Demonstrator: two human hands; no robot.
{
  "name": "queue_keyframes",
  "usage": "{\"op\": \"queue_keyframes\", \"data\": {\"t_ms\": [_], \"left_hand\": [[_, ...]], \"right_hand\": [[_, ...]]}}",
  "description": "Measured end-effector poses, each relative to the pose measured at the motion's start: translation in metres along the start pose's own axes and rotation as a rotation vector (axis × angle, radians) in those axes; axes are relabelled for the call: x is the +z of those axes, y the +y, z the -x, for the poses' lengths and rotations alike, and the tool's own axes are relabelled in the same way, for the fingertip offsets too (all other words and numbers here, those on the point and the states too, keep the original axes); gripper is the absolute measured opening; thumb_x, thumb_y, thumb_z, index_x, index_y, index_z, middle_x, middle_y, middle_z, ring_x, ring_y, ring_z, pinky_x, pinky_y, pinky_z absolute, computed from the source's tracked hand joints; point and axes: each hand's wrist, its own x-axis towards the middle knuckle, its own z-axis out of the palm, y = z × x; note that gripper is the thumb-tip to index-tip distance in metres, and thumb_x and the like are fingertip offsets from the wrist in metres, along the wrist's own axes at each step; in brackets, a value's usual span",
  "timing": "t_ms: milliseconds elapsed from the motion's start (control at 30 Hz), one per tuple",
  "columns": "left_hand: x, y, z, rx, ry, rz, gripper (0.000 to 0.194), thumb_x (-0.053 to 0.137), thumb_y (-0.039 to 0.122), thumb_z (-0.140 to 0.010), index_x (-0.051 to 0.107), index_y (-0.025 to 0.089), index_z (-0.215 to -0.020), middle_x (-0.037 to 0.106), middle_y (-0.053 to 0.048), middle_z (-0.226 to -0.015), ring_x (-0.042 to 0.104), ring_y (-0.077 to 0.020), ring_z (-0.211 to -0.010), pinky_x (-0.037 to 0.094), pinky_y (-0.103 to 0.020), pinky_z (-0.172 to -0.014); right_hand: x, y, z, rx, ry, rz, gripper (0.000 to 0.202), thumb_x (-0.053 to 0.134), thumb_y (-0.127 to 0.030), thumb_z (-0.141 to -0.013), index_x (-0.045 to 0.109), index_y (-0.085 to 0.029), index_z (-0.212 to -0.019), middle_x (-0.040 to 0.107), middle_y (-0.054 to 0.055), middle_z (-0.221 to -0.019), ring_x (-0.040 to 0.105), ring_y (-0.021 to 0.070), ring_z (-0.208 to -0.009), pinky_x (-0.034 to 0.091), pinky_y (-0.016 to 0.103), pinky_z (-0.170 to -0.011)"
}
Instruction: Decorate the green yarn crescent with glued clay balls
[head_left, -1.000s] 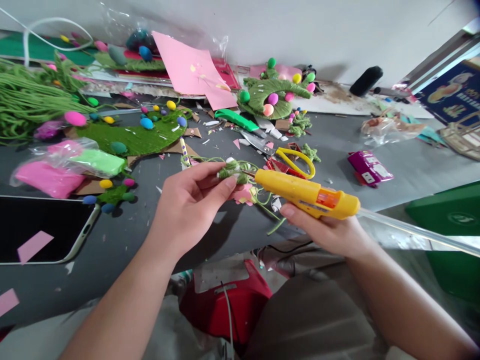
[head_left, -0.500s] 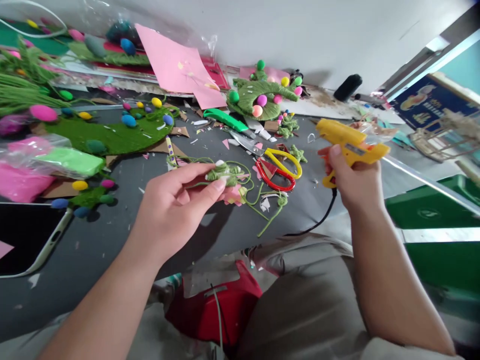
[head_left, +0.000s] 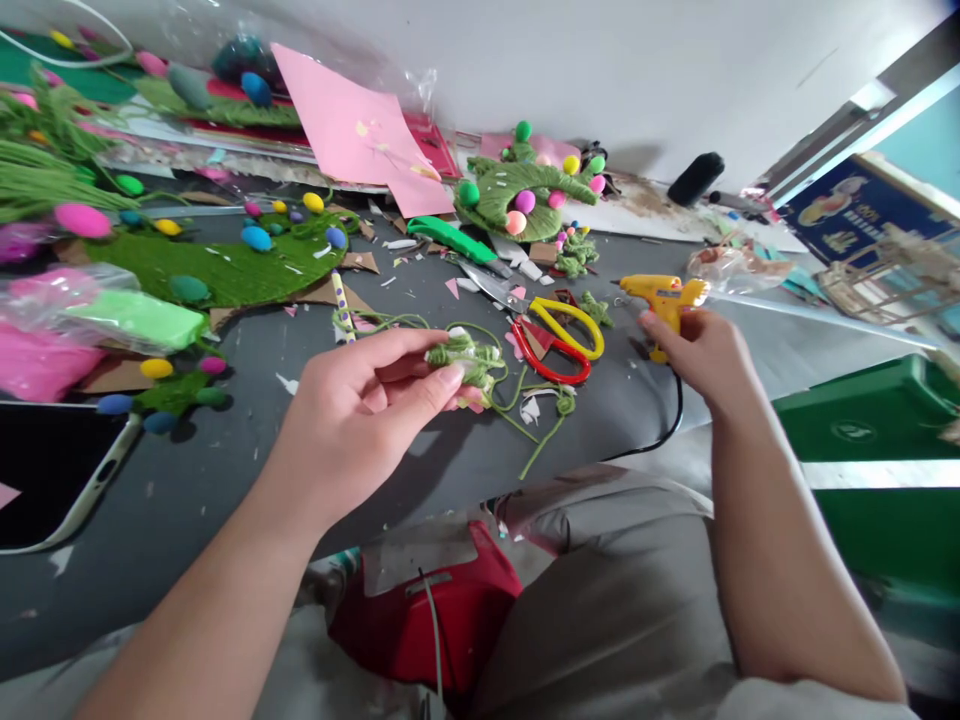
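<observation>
left hand (head_left: 360,405) pinching a small green yarn-wrapped piece (head_left: 463,357) between thumb and forefinger, raised just over the grey table (head_left: 450,470), its loose yarn tail (head_left: 541,440) trailing toward the table edge; right hand (head_left: 694,350) closed around the handle of a yellow glue gun (head_left: 661,293), nozzle pointing left and the gun low over the table surface, well apart from the yarn piece, its black cord (head_left: 667,430) looping off the edge. red and yellow scissors (head_left: 559,338) lie between the two hands. judgement: for a sound bond, keep the pinch firm on the wrapped end so the winding cannot loosen, keep fingertips off any fresh glue, and rest the gun where its nozzle stays clear of the yarn scraps and cord
</observation>
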Motion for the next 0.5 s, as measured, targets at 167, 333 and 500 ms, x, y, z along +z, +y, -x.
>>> {"op": "queue_keyframes", "data": {"t_ms": [167,333,500], "left_hand": [[-0.005,-0.007,-0.001,0.03,0.01,-0.03,0.026,0.087,0.032,-0.086,0.083,0.022,-0.109,0.085,-0.005,-0.098,0.083,-0.0247,-0.086,0.071,-0.034,-0.084],[-0.002,-0.005,0.0,-0.009,-0.02,-0.027,0.027,0.089,0.035,-0.085,0.084,0.022,-0.108,0.085,-0.005,-0.093,0.083,-0.0237,-0.082,0.071,-0.031,-0.078],[0.002,-0.004,0.001,0.007,-0.06,-0.025,0.023,0.091,0.031,-0.083,0.086,0.025,-0.104,0.085,-0.002,-0.087,0.082,-0.0209,-0.078,0.069,-0.026,-0.073]], "right_hand": [[-0.015,-0.062,0.028,0.206,0.104,0.43,0.042,0.099,-0.049,-0.066,0.064,-0.027,-0.059,0.066,0.005,-0.06,0.048,0.0152,-0.053,0.031,0.035,-0.051],[0.035,-0.144,0.06,-0.175,-0.169,-0.152,0.012,0.083,-0.03,-0.089,0.077,-0.026,-0.099,0.078,0.006,-0.098,0.072,0.0225,-0.09,0.056,0.038,-0.08],[0.083,-0.185,0.079,-0.439,-0.221,-0.195,0.036,0.086,-0.032,-0.086,0.071,-0.028,-0.119,0.076,0.009,-0.123,0.07,0.0306,-0.121,0.058,0.049,-0.101]]}}
